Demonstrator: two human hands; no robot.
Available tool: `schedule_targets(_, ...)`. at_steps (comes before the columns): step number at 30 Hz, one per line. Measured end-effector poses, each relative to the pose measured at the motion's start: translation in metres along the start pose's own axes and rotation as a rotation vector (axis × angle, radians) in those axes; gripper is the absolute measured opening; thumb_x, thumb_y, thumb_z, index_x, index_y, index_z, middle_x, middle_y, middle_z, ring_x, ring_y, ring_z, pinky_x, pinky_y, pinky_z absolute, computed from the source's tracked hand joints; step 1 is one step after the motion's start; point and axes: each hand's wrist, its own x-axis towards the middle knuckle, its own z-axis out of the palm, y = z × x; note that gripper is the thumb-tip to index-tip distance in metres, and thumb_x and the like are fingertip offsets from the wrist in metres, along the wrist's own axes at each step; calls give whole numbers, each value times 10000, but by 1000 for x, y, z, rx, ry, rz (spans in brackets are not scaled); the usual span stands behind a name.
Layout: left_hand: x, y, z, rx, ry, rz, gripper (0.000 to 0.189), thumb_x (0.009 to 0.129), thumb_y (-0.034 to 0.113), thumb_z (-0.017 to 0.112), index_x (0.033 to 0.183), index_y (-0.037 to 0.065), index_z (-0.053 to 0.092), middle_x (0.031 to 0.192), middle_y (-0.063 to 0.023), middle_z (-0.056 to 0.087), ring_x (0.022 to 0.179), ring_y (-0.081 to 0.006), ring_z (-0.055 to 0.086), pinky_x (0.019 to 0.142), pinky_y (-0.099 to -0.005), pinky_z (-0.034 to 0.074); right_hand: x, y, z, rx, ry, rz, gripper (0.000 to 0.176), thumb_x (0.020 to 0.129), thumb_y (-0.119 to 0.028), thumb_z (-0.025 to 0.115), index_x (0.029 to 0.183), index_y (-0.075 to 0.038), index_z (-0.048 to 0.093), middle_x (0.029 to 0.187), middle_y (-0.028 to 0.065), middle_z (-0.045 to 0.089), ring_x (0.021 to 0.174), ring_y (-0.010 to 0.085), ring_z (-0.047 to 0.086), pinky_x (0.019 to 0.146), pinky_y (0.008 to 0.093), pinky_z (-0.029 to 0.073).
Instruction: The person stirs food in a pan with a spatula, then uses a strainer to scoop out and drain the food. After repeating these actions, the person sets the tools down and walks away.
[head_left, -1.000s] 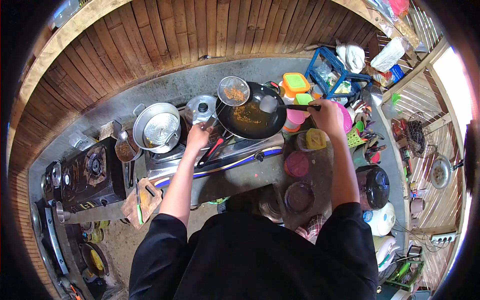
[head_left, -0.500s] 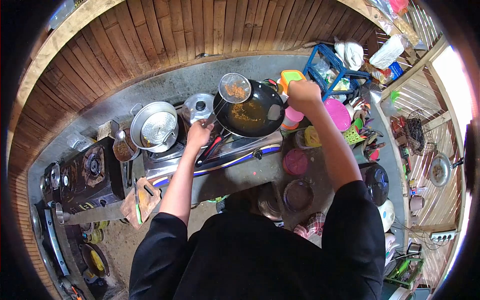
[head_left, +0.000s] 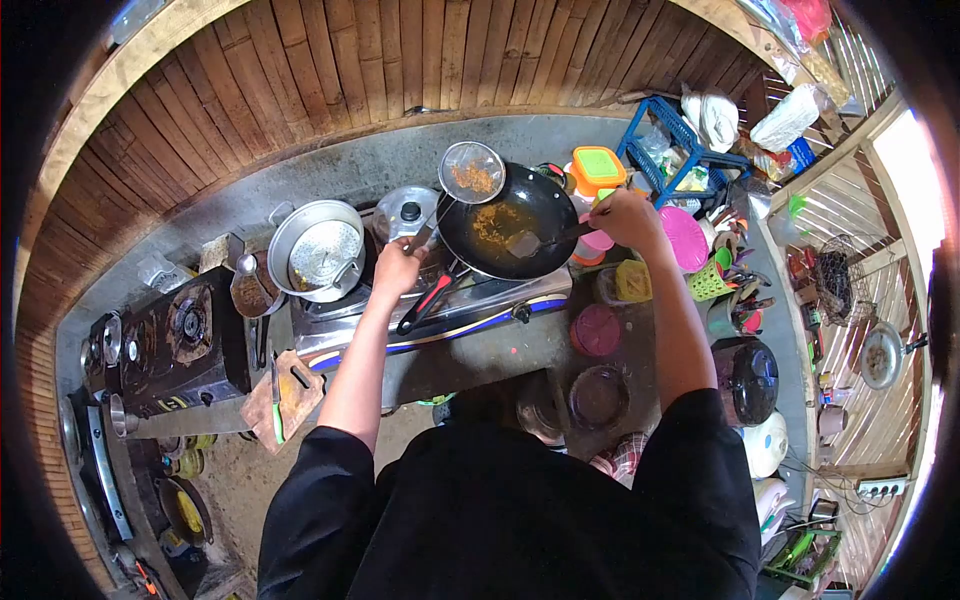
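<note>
My left hand (head_left: pixel 399 268) is closed around the handle of a round mesh strainer (head_left: pixel 472 170). Orange-brown fried bits (head_left: pixel 474 179) lie in the strainer, which is held over the far left rim of a black frying pan (head_left: pixel 540 195). My right hand (head_left: pixel 624 218) grips the dark handle of a spatula (head_left: pixel 524 243), its blade down in the pan. More brown bits (head_left: pixel 493 222) sit in yellowish oil at the pan's middle. The pan rests on a silver gas stove (head_left: pixel 470 305), its red-and-black handle toward me.
Left of the pan stand a lidded pot (head_left: pixel 409 214) and a large aluminium pot (head_left: pixel 320 250). A cutting board (head_left: pixel 290 400) with a green-handled knife lies at the counter's left edge. Pink lids, an orange container (head_left: pixel 598 168) and a blue rack (head_left: pixel 672 140) crowd the right.
My right hand has lowered and turned, and the spatula blade has moved left and down into the oil. The strainer stays over the pan's edge in my left hand.
</note>
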Motion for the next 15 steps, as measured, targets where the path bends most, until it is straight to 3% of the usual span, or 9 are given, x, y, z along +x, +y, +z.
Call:
schedule_targets(2,1,1,-1,-6,4,13,347,820,236,635,1074,-1,622,867,-217,656,837,-288,644,771,-355,452,-4,3,10,79,61,17,153,711,-261,660,814,-171,727,842,111,676,783,311,648,710,392,516)
schedule_targets(8,-1,9,-2,-24,-7,37,338,829,229,622,1074,-2,623,882,-222,657,857,-299,642,781,-360,450,-15,-10,30,146,54,146,187,726,-288,663,855,-170,728,839,130,672,795,309,646,730,403,506)
schedule_targets(11,0,8,-1,-36,-20,11,347,824,253,618,1079,17,623,904,-226,654,885,-314,638,787,-371,460,-16,-8,56,156,203,22,198,743,-298,652,861,-157,725,831,137,670,790,315,644,729,411,505)
schedule_targets(15,-2,10,-1,-27,-11,6,355,822,279,613,1083,39,626,920,-226,652,905,-326,636,796,-379,468,-21,-22,73,133,261,41,206,748,-293,650,864,-139,721,820,141,667,785,327,640,720,416,504)
